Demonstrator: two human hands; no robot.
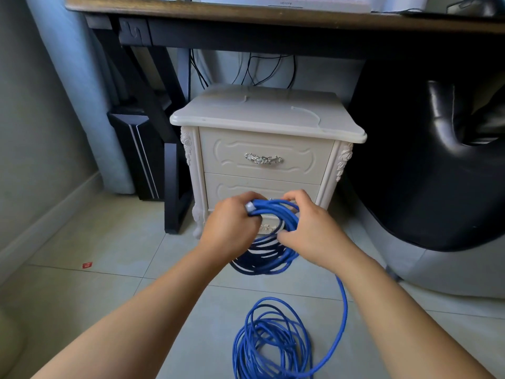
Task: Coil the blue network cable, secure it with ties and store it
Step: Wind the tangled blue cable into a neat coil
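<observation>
Holding the cable (269, 254) at centre frame, the left grip (232, 225) was closed round the coiled loops beside the pale plug (249, 207). The right grip (308, 228) was closed on the same loops' right side. From under the right grip, one strand ran down to a loose heap (273, 340) on the floor (109, 296) at lower centre. Just behind the hands stood a cream cabinet (232, 160), with white ties (311, 112) lying on its top.

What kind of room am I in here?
Probably a home office or bedroom corner: a wooden desk with cords hanging behind it, a white two-drawer nightstand, and a black padded chair.
</observation>
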